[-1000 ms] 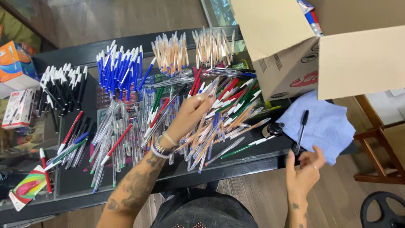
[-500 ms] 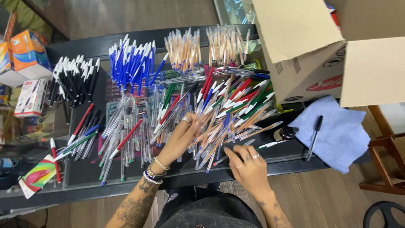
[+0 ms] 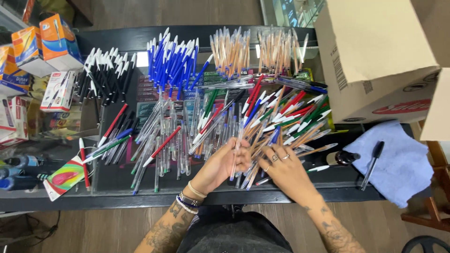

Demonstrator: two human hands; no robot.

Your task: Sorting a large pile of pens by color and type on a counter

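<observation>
On dark glass counter (image 3: 117, 180) above wood floor, hands: left hand (image 3: 225, 164) gripping clear pen (image 3: 236, 150), right hand (image 3: 281, 168) spread flat on pen heap (image 3: 276, 126).

Head camera, looking steeply down, close above counter (image 3: 140, 35) of pens (image 3: 220, 126)

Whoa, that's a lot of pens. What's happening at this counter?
A person is sorting pens on a dark glass counter. Both hands are in the mixed pile: the left hand holds a clear pen, and the right hand rests on the pens beside it. Black pens, blue pens and orange pens lie grouped farther back.
</observation>
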